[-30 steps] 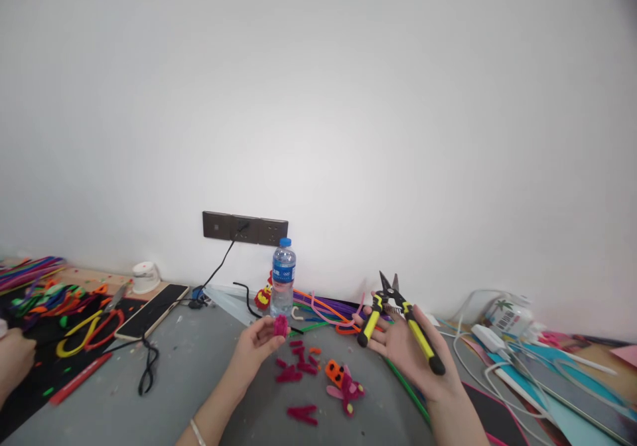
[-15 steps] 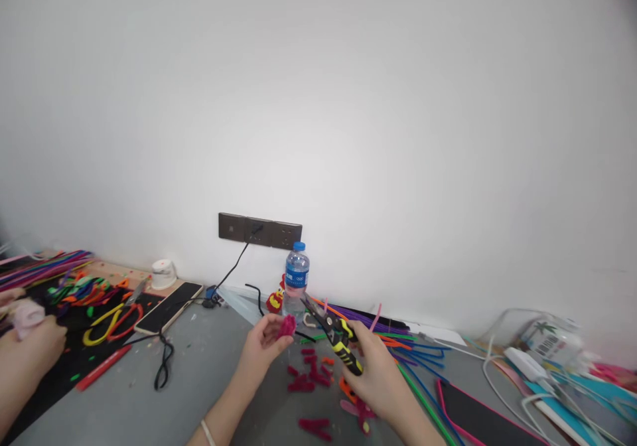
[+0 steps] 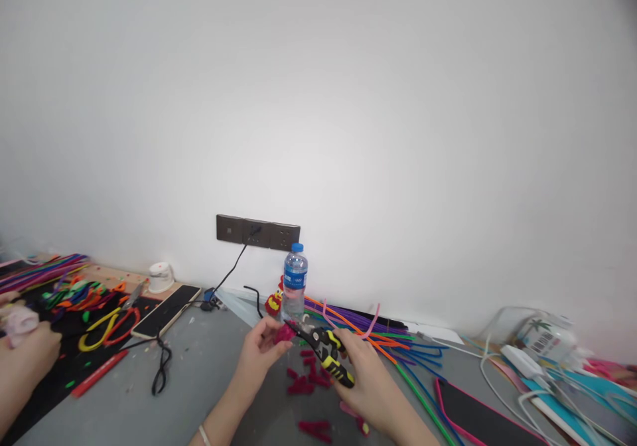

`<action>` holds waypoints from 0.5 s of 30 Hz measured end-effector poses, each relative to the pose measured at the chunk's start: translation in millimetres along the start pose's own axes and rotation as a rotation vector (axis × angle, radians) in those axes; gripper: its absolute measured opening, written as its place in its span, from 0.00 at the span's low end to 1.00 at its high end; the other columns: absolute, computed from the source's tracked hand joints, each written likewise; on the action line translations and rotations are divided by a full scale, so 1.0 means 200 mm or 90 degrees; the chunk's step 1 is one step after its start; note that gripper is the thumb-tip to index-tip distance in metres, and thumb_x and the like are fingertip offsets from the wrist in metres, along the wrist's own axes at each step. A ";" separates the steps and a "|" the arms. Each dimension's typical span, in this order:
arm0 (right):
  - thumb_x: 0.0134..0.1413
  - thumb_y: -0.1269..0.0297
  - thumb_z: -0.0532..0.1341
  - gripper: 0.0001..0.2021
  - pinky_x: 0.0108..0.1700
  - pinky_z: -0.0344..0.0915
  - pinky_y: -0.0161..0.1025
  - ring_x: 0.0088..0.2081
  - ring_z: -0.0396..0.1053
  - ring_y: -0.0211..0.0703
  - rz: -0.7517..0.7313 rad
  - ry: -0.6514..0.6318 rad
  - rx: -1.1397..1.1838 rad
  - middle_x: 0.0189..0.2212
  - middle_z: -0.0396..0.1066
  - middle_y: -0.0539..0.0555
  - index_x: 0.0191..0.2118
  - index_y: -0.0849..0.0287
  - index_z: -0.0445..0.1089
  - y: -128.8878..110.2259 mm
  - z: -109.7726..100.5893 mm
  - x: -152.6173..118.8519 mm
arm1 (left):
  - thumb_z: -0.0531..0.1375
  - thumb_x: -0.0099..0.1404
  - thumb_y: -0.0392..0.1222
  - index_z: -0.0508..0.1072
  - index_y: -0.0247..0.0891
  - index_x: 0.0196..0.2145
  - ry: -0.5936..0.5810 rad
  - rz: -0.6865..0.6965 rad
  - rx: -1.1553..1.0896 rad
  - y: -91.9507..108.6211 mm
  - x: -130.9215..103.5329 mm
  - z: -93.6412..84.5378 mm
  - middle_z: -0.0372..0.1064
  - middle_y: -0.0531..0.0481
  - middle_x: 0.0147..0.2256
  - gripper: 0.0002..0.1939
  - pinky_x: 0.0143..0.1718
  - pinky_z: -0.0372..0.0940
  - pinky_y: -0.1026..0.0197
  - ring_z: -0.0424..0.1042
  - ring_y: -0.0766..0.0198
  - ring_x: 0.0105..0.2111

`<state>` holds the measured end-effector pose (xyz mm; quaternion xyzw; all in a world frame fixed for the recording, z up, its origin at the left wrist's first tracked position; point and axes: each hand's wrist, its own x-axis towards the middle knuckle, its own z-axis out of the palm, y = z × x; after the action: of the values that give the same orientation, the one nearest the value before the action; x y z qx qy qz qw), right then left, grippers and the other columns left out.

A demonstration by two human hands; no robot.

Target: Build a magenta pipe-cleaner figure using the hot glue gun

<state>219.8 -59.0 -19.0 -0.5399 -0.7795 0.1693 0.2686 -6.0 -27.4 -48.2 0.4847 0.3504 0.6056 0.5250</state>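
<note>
Between the fingertips of my left hand [image 3: 263,348] is a fuzzy dark-pink pipe cleaner piece [image 3: 284,332]. My right hand [image 3: 363,381] is wrapped around the black and yellow handles of a pair of pliers [image 3: 326,350]. The jaws point left and reach the pink piece; whether they grip it I cannot tell. Several short dark-pink pipe cleaner pieces [image 3: 301,386] lie on the grey table under the pliers. A pink and yellow piece [image 3: 363,425] shows partly beneath my right hand.
Behind my hands stands a water bottle [image 3: 295,280] beside a red and yellow figure [image 3: 273,302]. Long pipe cleaners [image 3: 418,393] and a pink-edged tablet [image 3: 478,413] lie right. Left are a phone [image 3: 166,311], scissors [image 3: 112,326], a red marker [image 3: 99,373] and another person's hand [image 3: 37,353].
The pliers have moved left and down with my right hand, bringing the jaws from above to the pink piece. My left hand stays nearly in place, still holding it.
</note>
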 end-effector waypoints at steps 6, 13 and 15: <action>0.39 0.75 0.56 0.30 0.52 0.62 0.45 0.52 0.66 0.53 -0.006 -0.027 0.039 0.53 0.68 0.59 0.53 0.57 0.64 -0.02 -0.02 -0.02 | 0.73 0.46 0.41 0.72 0.37 0.28 0.011 0.002 -0.034 0.00 -0.01 0.00 0.73 0.54 0.27 0.15 0.35 0.64 0.67 0.71 0.65 0.31; 0.36 0.77 0.55 0.28 0.42 0.65 0.37 0.41 0.71 0.47 -0.022 -0.028 0.058 0.43 0.73 0.55 0.49 0.56 0.67 -0.04 -0.05 -0.01 | 0.72 0.46 0.41 0.73 0.37 0.28 0.008 0.008 -0.015 0.00 -0.01 0.00 0.73 0.53 0.28 0.14 0.36 0.65 0.66 0.71 0.64 0.31; 0.35 0.77 0.55 0.29 0.40 0.65 0.36 0.40 0.71 0.46 -0.019 -0.020 0.058 0.43 0.74 0.55 0.50 0.56 0.67 -0.03 -0.05 -0.01 | 0.73 0.46 0.41 0.73 0.37 0.28 0.008 0.007 -0.010 0.00 -0.01 0.00 0.73 0.53 0.27 0.14 0.35 0.65 0.66 0.71 0.64 0.31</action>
<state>222.3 -62.9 -8.8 -0.5129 -0.7830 0.2091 0.2831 -6.3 -29.1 -48.6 0.4783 0.3464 0.6141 0.5235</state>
